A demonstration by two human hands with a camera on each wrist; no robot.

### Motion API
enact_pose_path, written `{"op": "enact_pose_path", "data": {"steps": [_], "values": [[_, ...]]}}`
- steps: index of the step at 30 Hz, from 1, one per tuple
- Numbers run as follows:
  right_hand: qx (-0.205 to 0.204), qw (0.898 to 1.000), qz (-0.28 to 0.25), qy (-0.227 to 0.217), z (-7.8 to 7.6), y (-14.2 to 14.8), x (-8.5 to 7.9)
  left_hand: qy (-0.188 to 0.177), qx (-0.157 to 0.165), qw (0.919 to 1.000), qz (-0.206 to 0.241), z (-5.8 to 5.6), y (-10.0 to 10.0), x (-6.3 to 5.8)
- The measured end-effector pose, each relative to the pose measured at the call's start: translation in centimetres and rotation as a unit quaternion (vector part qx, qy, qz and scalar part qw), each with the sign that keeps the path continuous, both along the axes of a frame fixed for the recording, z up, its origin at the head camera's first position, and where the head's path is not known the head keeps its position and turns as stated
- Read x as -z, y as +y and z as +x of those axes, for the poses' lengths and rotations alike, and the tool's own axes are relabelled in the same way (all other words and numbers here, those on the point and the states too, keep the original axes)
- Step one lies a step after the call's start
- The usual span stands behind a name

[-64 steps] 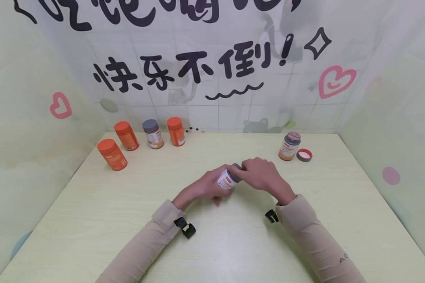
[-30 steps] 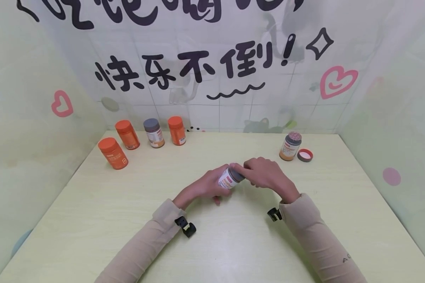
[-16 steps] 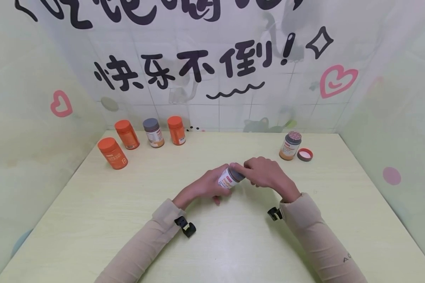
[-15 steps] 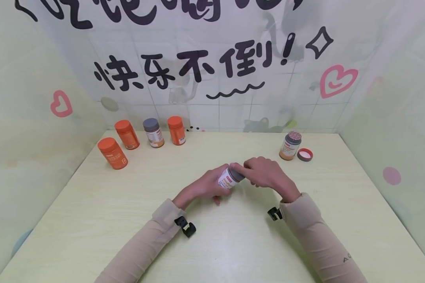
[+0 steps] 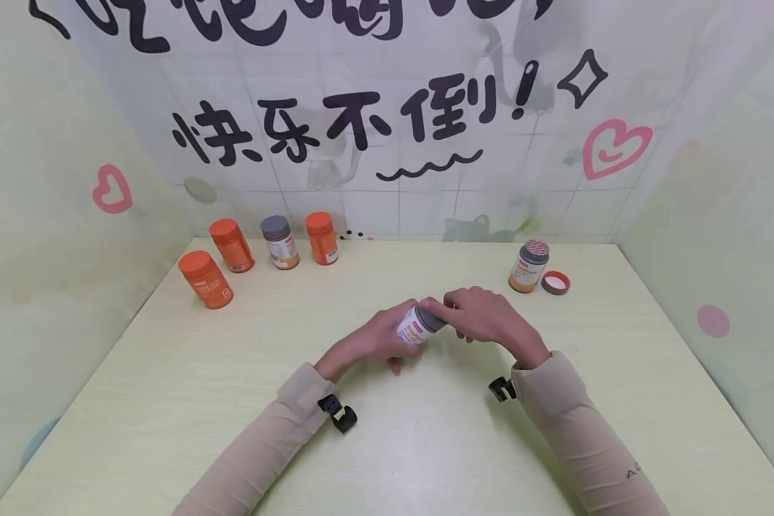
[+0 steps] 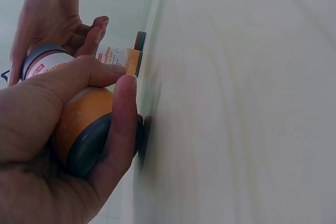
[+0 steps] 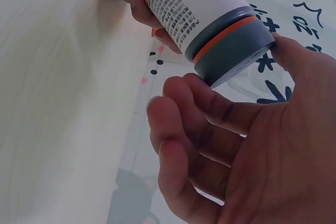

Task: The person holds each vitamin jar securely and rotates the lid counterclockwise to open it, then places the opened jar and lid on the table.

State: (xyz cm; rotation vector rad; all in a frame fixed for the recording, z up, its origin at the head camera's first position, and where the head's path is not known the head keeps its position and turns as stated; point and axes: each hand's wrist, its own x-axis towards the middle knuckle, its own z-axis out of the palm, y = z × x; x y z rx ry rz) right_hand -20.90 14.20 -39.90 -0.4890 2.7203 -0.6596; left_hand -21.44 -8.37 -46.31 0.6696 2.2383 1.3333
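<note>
A: Where is the white-labelled jar (image 5: 415, 327) held?

B: It is held between both hands over the middle of the bench (image 5: 400, 444), tilted, with its grey lid (image 5: 433, 315) pointed toward the right hand (image 5: 481, 315). Whether the bench is touched by its base cannot be told.

A: And how is it grasped?

B: The body is gripped by the left hand (image 5: 385, 337), with the fingers curled round its orange lower part. The edge of the lid is pinched between the right thumb and forefinger; the other right fingers are curled, apart from the lid. Below the lid, a thin orange ring (image 7: 223, 40) is shown.

A: What is set out farther back?

B: At the back left, three orange jars (image 5: 205, 280) are stood upright, and a grey-lidded jar (image 5: 280, 244) is placed between two of them. At the back right, an uncapped jar (image 5: 527, 271) is stood, its mouth covered by a patterned seal (image 5: 537, 248). Just beside it, a red-rimmed cap (image 5: 555, 283) is laid with its white inside turned up.
</note>
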Motion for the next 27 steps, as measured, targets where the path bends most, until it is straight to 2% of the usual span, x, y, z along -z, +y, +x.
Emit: {"op": "enact_pose_path", "data": {"steps": [19, 27], "values": [[-0.008, 1.0, -0.009, -0.021, -0.13, 0.57, -0.2, 0.004, 0.003, 1.0, 0.005, 0.12, 0.08, -0.14], [-0.013, 1.0, -0.009, -0.016, -0.2, 0.61, -0.14, 0.0, 0.001, 1.0, 0.004, 0.15, 0.02, -0.12]]}}
